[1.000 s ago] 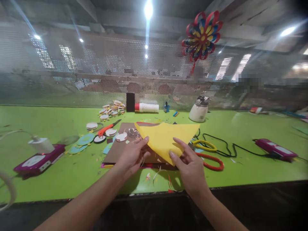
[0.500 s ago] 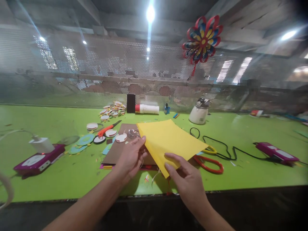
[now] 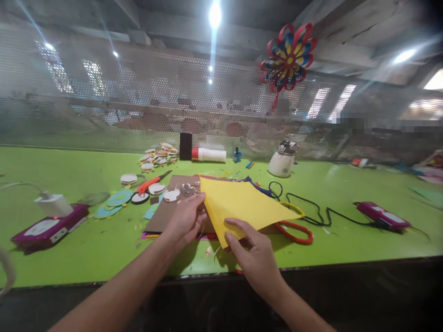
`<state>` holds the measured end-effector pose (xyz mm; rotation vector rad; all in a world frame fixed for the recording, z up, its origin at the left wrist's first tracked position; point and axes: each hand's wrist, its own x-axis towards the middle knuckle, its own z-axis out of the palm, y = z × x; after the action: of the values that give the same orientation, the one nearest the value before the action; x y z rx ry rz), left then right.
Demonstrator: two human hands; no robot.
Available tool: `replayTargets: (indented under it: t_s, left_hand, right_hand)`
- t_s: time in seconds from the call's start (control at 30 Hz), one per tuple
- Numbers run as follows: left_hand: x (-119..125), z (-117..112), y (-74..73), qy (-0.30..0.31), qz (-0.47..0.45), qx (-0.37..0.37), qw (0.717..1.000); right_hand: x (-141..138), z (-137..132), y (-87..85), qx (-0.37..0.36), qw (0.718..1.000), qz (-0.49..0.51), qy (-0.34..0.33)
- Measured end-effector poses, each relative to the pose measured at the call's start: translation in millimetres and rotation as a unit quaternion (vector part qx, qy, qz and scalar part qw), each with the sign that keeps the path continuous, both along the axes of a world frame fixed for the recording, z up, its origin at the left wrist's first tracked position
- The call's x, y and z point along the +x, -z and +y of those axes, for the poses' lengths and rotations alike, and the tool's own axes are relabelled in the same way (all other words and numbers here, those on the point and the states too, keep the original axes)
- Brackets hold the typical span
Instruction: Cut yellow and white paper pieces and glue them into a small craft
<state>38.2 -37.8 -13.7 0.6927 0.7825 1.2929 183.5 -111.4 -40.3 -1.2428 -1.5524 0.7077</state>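
Observation:
A sheet of yellow paper (image 3: 245, 200) is lifted at a slant over the green table, with a narrow fold along its left edge. My left hand (image 3: 187, 217) pinches that edge near its upper part. At the near corner, my right hand (image 3: 252, 249) grips the sheet between thumb and fingers. Beneath lies a brown sheet (image 3: 159, 216) on a stack of coloured paper. Red-handled scissors (image 3: 300, 234) and a yellow handle (image 3: 298, 208) stick out on the right, partly covered. White round pieces (image 3: 171, 195) rest on the brown sheet's left side.
Orange-handled scissors (image 3: 152, 183) and light-blue paper rings (image 3: 119, 198) lie left. Purple power strips (image 3: 51, 228) sit at both sides, with a black cable (image 3: 314, 212) on the right. A white jug (image 3: 282, 160) and a white tube (image 3: 212, 155) are at the back.
The yellow sheet has shifted and its far edge sits lower, uncovering a blue handle behind it. Both hands keep their hold. The whole view has shifted slightly.

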Motion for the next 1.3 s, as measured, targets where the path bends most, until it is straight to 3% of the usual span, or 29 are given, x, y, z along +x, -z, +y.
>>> replayTargets:
  t_s: [0.17,0.33,0.57,0.7,0.93,1.3]
  left_hand:
    - [-2.1,-5.2,3.4,0.052,0.002,-0.014,0.999]
    - [-2.4,-3.1,2.0,0.037,-0.004,0.022,0.999]
    - [-2.2,5.0,-17.9,0.024,0.005,0.065,0.998]
    - [3.3,13.5,-24.7,-0.001,-0.013,0.056,0.998]
    - [6.1,28.2,-14.5,0.004,-0.011,0.023,1.000]
    - [6.6,24.3,-10.0,0.056,-0.028,0.029,0.998]
  right_hand:
    - [0.6,-1.5,-1.4,-0.033,0.999,-0.004,-0.001]
    - [0.6,3.3,1.3,-0.077,0.996,0.031,-0.018]
    - [1.6,19.8,-6.7,-0.077,0.991,0.105,-0.040]
    - [4.1,30.9,-15.9,-0.119,0.976,0.173,-0.056]
    - [7.0,44.9,-7.6,-0.176,0.964,0.191,-0.057]
    - [9.1,46.7,-4.6,-0.191,0.963,0.178,-0.073]
